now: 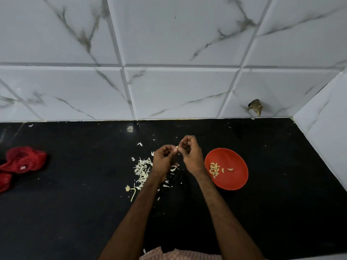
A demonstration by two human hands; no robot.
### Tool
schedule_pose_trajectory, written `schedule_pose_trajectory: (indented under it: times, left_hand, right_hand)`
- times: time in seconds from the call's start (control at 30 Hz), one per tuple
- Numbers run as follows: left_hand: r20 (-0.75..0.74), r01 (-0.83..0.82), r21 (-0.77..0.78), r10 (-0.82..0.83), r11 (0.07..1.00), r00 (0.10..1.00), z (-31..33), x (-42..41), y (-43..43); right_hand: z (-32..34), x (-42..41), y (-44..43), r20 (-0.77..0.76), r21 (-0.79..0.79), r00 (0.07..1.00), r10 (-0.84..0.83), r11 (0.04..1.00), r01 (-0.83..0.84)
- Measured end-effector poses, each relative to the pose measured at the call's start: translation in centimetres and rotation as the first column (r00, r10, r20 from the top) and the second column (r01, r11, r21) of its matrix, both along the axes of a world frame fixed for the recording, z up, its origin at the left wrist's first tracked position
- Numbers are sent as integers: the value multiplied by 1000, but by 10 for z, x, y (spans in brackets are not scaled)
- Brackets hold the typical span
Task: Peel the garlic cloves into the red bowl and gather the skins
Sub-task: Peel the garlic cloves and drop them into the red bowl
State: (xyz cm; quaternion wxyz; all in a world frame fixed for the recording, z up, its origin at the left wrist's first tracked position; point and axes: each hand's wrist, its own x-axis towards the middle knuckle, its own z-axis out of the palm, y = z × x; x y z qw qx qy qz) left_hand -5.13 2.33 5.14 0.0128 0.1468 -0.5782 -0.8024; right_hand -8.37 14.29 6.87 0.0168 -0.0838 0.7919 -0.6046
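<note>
Black counter (262, 203), tiled wall behind. Mid-air above it, garlic clove (177, 147) sits pinched between both hands, left of red bowl (237, 160). Left hand (165, 158) grips it and right hand (189, 152) pinches the tip. Best to hold the clove steady, strip skin over skins pile (142, 169), then drop clove in bowl. Forearms converge, fingers curled.

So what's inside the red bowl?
Peeled garlic cloves lie in the red bowl, most bunched near its left side, two lying apart. Whatever lies beneath the bunch is hidden.
</note>
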Motion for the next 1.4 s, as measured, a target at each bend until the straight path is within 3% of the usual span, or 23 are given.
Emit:
schedule_pose_trajectory:
  times: [0.2,0.4,0.53,0.7,1.0,1.23,1.4]
  left_hand:
    - [23,118,34,-119,992,993,5,3,-4]
    - [50,141,74,-145,987,988,10,3,-8]
    - [30,90,126,-95,988,995,10,1,-4]
    - [27,112,50,-113,992,993,10,0,-2]
    - [75,118,71,-123,990,990,4,1,-6]
    - [10,62,-19,-62,998,998,7,2,-7]
    - [18,-36,-17,36,999,999,3,-1,-11]
  right_hand:
    - [4,-1,1,-45,185,994,102,978,-93]
    - [13,2,-4,-113,473,981,155,877,-84]
    - [13,7,-6,-161,507,977,137,861,-37]
    - [9,7,-7,-208,564,966,153,825,-9]
    - [6,7,-9,-212,550,965,155,835,-13]
    - [8,4,-7,-111,279,988,106,958,-71]
    - [10,2,-8,-69,246,986,150,961,-129]
